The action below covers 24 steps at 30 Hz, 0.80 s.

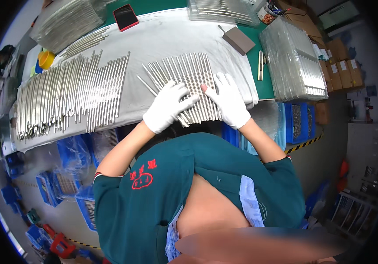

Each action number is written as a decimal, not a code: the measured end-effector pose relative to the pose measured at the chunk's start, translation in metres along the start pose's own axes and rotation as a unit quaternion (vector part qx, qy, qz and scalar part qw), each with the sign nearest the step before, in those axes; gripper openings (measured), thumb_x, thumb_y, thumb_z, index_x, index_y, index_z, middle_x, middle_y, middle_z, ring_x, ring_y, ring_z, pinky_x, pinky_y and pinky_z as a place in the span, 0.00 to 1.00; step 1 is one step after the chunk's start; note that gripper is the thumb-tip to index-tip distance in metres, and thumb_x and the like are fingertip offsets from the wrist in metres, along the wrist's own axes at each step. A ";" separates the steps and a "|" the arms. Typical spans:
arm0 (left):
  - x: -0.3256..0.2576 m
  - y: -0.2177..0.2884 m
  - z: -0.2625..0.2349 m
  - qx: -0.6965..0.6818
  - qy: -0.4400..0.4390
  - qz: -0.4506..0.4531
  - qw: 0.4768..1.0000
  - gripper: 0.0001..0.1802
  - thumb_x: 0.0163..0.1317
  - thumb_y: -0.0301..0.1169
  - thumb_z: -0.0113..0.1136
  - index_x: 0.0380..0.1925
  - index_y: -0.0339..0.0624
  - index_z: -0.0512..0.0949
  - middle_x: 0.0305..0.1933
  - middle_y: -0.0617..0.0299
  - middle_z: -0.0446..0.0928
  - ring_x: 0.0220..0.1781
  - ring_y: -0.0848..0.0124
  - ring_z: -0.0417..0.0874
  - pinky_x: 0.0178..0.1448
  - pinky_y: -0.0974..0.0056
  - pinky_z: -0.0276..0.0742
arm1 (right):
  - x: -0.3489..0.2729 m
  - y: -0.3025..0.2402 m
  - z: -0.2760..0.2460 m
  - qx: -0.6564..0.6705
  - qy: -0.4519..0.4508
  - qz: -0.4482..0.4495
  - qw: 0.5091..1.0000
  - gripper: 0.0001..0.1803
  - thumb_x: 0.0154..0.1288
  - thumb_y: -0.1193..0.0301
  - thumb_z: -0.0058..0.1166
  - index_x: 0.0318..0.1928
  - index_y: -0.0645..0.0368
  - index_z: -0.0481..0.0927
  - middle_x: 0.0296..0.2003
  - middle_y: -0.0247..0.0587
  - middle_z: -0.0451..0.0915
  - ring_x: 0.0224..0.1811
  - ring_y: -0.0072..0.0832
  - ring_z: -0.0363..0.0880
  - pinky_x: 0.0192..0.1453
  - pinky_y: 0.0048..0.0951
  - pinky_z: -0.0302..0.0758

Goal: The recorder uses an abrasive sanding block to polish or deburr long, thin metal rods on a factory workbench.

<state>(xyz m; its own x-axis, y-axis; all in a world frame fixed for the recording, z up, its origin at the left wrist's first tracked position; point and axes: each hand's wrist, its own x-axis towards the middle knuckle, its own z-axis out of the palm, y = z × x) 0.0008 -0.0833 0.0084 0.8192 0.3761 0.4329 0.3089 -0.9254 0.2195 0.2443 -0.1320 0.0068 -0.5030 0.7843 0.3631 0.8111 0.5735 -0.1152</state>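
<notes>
White-gloved left hand (167, 108) and right hand (231, 103) flank metal rods (201, 72), fingers (223, 81) spread, unclenched, at the surface's (132, 99) near edge.

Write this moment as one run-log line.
left hand: over left side of smaller metal-rod group | right hand: at its right edge | larger rod group: on white cloth, to the left
</notes>
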 end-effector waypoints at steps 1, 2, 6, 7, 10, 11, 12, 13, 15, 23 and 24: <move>0.003 0.002 0.006 -0.022 0.017 0.005 1.000 0.23 0.53 0.27 0.55 0.52 0.53 0.76 0.29 0.61 0.67 0.36 0.63 0.73 0.44 0.58 0.67 | 0.004 -0.006 -0.004 0.003 0.004 0.003 1.000 0.28 0.57 0.75 0.49 0.61 0.51 0.74 0.53 0.64 0.72 0.60 0.58 0.68 0.69 0.53 0.60; 0.008 0.004 0.014 -0.025 0.041 0.011 0.999 0.24 0.53 0.27 0.56 0.52 0.59 0.78 0.25 0.63 0.65 0.31 0.63 0.72 0.41 0.58 0.67 | 0.007 -0.009 -0.006 0.011 0.005 0.009 1.000 0.27 0.57 0.74 0.48 0.61 0.51 0.75 0.52 0.64 0.73 0.59 0.58 0.69 0.69 0.53 0.60; 0.016 0.011 0.017 -0.058 0.076 0.017 0.995 0.12 0.59 0.31 0.60 0.42 0.60 0.82 0.24 0.61 0.72 0.27 0.59 0.75 0.30 0.54 0.68 | 0.010 -0.007 0.001 0.044 -0.040 0.003 0.998 0.28 0.61 0.67 0.49 0.64 0.52 0.73 0.61 0.60 0.69 0.67 0.58 0.63 0.72 0.54 0.56; 0.016 0.011 0.012 -0.074 0.097 0.015 0.992 0.12 0.57 0.30 0.62 0.42 0.59 0.82 0.23 0.61 0.72 0.27 0.60 0.75 0.31 0.55 0.68 | 0.015 -0.008 -0.002 0.040 -0.009 -0.012 0.999 0.29 0.59 0.66 0.52 0.63 0.53 0.74 0.60 0.63 0.69 0.65 0.58 0.64 0.72 0.53 0.57; 0.038 0.009 -0.024 -0.158 0.165 -0.017 0.973 0.11 0.52 0.32 0.69 0.37 0.53 0.82 0.29 0.60 0.75 0.32 0.58 0.77 0.35 0.55 0.71 | 0.038 -0.010 -0.019 0.234 0.018 0.030 0.972 0.36 0.55 0.54 0.62 0.63 0.56 0.73 0.64 0.61 0.66 0.68 0.56 0.63 0.73 0.50 0.57; 0.048 0.003 -0.037 -0.125 0.212 0.035 0.969 0.14 0.51 0.34 0.70 0.39 0.50 0.82 0.36 0.58 0.77 0.41 0.54 0.79 0.45 0.52 0.75 | 0.050 -0.005 -0.022 0.414 0.013 0.082 0.907 0.39 0.55 0.49 0.64 0.64 0.56 0.72 0.66 0.58 0.65 0.69 0.54 0.62 0.73 0.48 0.57; 0.051 -0.006 -0.039 -0.076 0.230 -0.007 0.970 0.19 0.49 0.35 0.72 0.43 0.50 0.82 0.46 0.56 0.79 0.52 0.51 0.79 0.58 0.50 0.74 | 0.067 0.003 -0.023 0.404 0.026 0.031 0.914 0.44 0.54 0.42 0.64 0.64 0.57 0.71 0.63 0.53 0.71 0.66 0.48 0.69 0.69 0.41 0.65; 0.057 -0.018 -0.044 -0.054 0.222 -0.042 0.973 0.20 0.45 0.31 0.71 0.43 0.50 0.82 0.49 0.57 0.80 0.54 0.53 0.79 0.60 0.54 0.75 | 0.082 0.007 -0.027 0.468 0.027 0.069 0.881 0.40 0.59 0.42 0.61 0.62 0.58 0.73 0.55 0.51 0.78 0.58 0.42 0.78 0.62 0.36 0.72; 0.078 -0.042 -0.049 -0.293 0.274 -0.152 0.904 0.16 0.56 0.30 0.67 0.46 0.44 0.81 0.48 0.55 0.82 0.48 0.60 0.82 0.54 0.62 0.78 | 0.129 0.027 -0.007 0.537 0.094 0.065 0.836 0.29 0.65 0.46 0.58 0.50 0.61 0.80 0.42 0.39 0.83 0.45 0.28 0.80 0.51 0.29 0.76; 0.084 -0.103 -0.069 -0.453 0.351 -0.303 0.761 0.16 0.64 0.28 0.65 0.51 0.37 0.77 0.47 0.63 0.82 0.47 0.78 0.80 0.54 0.71 0.76 | 0.197 0.018 0.056 0.577 0.123 0.207 0.780 0.24 0.63 0.55 0.66 0.48 0.63 0.83 0.38 0.39 0.86 0.40 0.18 0.78 0.47 0.26 0.77; 0.081 -0.102 -0.067 -0.436 0.367 -0.314 0.759 0.17 0.63 0.27 0.66 0.51 0.37 0.77 0.47 0.62 0.82 0.47 0.78 0.81 0.54 0.71 0.76 | 0.203 0.010 0.057 0.542 0.175 0.155 0.807 0.25 0.63 0.53 0.64 0.47 0.63 0.83 0.36 0.38 0.86 0.39 0.18 0.78 0.45 0.26 0.77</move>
<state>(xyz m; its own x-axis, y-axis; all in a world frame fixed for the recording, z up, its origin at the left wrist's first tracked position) 0.0030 0.0446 0.0801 0.0542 0.9514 0.3032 -0.1724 -0.2901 0.9413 0.1331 0.0469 0.0266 -0.0576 0.9238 0.3785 0.0486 0.3813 -0.9232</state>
